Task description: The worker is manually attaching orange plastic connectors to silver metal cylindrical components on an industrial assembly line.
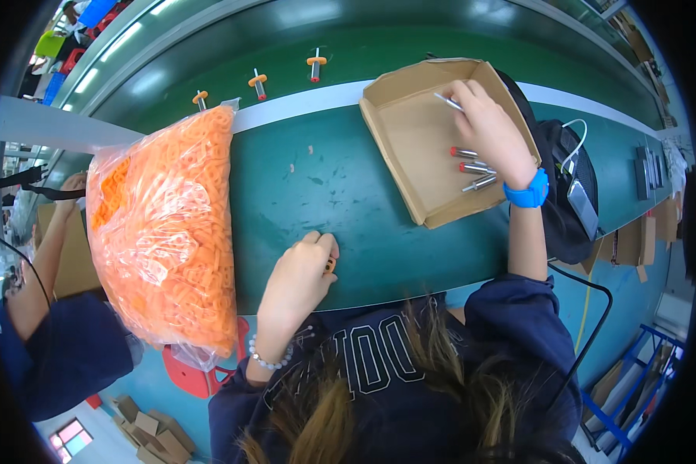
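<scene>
Over the green table's front edge, my left hand is closed round a small orange plastic piece, mostly hidden by the fingers. My right hand, with a blue watch at the wrist, reaches into a shallow cardboard box. Its fingers pinch a slim metal rod, whose far end is hidden by the hand. Below that hand, several metal rods with red ends lie in the box. To the left of my left hand stands a large clear bag of orange plastic pieces.
Across the table stand several metal rods with orange collars. A black bag with a white cable and a silver device sits right of the box. At far left is another person's arm. A red stool shows below.
</scene>
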`<act>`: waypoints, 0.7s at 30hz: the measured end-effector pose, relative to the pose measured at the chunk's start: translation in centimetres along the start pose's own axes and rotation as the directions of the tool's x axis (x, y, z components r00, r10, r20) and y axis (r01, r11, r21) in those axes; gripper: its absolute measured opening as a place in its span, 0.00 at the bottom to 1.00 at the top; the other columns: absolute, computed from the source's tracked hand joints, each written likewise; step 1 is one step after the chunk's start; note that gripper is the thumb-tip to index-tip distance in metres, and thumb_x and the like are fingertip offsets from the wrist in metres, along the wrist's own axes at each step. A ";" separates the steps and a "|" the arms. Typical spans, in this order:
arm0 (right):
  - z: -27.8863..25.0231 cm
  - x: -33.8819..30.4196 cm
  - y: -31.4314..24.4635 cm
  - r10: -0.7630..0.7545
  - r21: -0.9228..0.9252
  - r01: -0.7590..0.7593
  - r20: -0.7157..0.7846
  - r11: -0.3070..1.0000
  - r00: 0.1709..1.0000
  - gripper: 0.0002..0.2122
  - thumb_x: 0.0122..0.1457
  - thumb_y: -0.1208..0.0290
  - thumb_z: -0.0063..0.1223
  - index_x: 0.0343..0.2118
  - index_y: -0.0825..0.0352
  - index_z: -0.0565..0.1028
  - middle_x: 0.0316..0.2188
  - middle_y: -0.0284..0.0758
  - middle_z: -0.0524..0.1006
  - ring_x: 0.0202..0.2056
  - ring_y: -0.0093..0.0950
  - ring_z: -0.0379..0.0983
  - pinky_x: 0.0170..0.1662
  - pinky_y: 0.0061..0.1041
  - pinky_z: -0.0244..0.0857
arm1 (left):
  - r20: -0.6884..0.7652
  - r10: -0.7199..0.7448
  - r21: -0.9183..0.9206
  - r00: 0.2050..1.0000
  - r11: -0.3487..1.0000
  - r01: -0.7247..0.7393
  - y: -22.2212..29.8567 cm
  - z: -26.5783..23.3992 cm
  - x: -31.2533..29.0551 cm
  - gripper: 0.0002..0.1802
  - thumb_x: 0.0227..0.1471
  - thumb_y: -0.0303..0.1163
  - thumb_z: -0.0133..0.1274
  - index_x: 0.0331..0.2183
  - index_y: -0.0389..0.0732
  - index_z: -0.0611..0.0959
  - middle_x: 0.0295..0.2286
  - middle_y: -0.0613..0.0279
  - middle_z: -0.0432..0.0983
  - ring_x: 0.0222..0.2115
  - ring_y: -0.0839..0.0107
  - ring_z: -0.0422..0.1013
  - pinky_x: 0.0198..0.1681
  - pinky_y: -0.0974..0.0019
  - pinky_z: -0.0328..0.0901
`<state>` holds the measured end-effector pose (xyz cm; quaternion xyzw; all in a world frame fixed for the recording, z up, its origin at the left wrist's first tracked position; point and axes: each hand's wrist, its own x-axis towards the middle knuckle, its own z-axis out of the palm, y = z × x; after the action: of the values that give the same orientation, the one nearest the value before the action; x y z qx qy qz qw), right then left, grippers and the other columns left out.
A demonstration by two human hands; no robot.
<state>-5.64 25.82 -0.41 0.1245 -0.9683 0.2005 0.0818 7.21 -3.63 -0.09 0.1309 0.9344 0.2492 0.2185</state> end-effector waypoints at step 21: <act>-7.6 2.7 -8.8 -0.105 0.733 0.453 -0.469 0.506 0.877 0.10 0.51 0.85 0.57 0.38 0.74 0.76 0.34 0.34 0.77 0.37 0.20 0.73 0.41 0.17 0.67 | -0.652 0.268 -0.508 0.710 0.540 -0.671 6.7 -10.4 12.4 0.08 0.56 0.23 0.48 0.39 0.33 0.76 0.34 0.62 0.75 0.33 0.77 0.72 0.35 0.72 0.70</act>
<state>-5.00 20.53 10.32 0.2662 -0.6912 0.6335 0.2239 -7.64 2.11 7.24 0.2218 0.7063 0.6678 -0.0772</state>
